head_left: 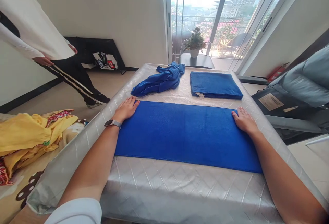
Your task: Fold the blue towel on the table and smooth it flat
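Observation:
A blue towel [185, 134] lies spread flat and smooth as a long rectangle across the table in front of me. My left hand [126, 109] rests on its far left corner, fingers stretched out and a watch on the wrist. At the far right corner, my right hand [244, 119] lies flat with its fingers extended. Beyond the towel, a crumpled blue cloth [161, 80] is heaped on the left. A neat stack of folded blue towels [216, 84] sits on the right, with a white label showing at its front edge.
A silvery quilted cover [180, 183] drapes the table. To the left are yellow fabric [28, 134] and a standing person [43, 25]. A potted plant [195, 45] stands on a chair [196, 61] behind. A grey jacket [305, 76] and dark bag lie at right.

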Available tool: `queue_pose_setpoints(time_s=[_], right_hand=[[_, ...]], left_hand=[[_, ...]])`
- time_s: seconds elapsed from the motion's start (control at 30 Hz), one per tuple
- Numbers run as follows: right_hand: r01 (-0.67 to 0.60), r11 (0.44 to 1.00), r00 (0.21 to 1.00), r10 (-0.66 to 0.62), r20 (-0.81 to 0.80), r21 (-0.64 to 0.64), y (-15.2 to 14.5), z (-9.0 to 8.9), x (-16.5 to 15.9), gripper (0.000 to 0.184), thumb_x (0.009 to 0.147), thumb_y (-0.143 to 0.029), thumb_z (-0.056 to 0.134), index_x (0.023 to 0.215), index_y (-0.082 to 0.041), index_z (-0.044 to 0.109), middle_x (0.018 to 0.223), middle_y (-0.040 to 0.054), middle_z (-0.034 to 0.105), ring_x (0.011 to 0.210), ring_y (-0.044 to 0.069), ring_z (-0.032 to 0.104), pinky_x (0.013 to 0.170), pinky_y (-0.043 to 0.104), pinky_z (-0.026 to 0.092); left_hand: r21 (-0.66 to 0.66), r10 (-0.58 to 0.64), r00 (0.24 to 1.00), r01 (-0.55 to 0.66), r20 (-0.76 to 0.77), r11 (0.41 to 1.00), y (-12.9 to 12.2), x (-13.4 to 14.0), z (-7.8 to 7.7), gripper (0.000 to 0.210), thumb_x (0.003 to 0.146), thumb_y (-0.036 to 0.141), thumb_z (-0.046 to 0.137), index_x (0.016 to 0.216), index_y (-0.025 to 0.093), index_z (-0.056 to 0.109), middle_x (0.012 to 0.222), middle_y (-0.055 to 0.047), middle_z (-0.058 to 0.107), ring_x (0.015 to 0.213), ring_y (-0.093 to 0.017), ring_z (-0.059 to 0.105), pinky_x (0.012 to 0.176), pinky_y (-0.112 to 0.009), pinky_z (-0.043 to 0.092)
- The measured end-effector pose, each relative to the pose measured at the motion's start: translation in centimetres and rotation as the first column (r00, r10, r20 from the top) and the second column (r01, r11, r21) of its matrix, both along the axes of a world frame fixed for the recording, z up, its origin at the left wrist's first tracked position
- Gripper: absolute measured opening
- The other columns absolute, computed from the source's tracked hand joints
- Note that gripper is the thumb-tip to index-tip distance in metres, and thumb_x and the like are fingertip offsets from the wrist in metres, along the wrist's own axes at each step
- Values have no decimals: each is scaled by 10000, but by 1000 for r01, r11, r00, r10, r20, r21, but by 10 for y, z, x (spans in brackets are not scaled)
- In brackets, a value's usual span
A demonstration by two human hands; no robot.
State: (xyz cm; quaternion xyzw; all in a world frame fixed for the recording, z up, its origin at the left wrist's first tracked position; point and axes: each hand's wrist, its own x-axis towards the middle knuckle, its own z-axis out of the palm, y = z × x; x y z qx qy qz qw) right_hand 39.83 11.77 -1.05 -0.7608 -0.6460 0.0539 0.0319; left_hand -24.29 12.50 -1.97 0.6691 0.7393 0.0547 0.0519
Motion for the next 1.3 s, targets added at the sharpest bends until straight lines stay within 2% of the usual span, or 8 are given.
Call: queue_pose_setpoints(time_s=[0.27,0.47,0.73,0.97,1.13,1.3], right_hand=[[5,1000,999,-5,34,0,2,-2,1,792,1067,-539,151,1653,-17,257,1731,182,233,1601,289,219,1308,461,185],[-17,999,1000,16,13,30,4,-6,5,809,1062,-548,158,1639,7,272,1722,208,239,1594,317,233,1304,495,187],[-9,999,1000,9,15,49,5,-8,4,786,1059,-546,188,1636,-25,299,1711,197,287,1591,298,247,1301,483,202],[-4,999,1000,4,-2,50,5,-7,4,784,1057,-555,199,1634,-36,313,1714,188,284,1593,299,240,1297,484,203],[0,997,1000,0,-4,82,2,-8,1,758,1063,-533,207,1624,-39,335,1705,194,304,1586,304,259,1292,499,213],[-34,977,997,20,71,211,-6,-2,-6,668,1073,-438,234,1590,-53,406,1670,185,386,1560,322,311,1281,531,216]], left_hand=[[-5,3,1000,-3,8,1000,1,4,2,802,1073,589,124,1649,40,231,1728,-174,206,1606,-300,190,1301,-494,158],[26,-3,1000,3,18,1000,1,4,1,795,1069,594,147,1638,53,272,1719,-176,238,1598,-313,215,1293,-517,174],[38,-4,1000,5,-5,999,3,2,-2,828,1057,623,113,1629,57,308,1708,-184,281,1587,-316,253,1292,-492,193],[54,17,1000,-16,-6,998,4,3,-4,799,1062,594,156,1621,49,326,1704,-174,295,1583,-312,263,1296,-475,180],[145,17,1000,-14,-22,989,-2,8,0,742,1068,552,216,1577,48,412,1660,-198,381,1549,-321,341,1279,-493,239],[310,-11,998,30,-65,950,-11,25,15,643,1070,489,262,1507,99,529,1609,-173,473,1501,-324,408,1261,-501,278]])
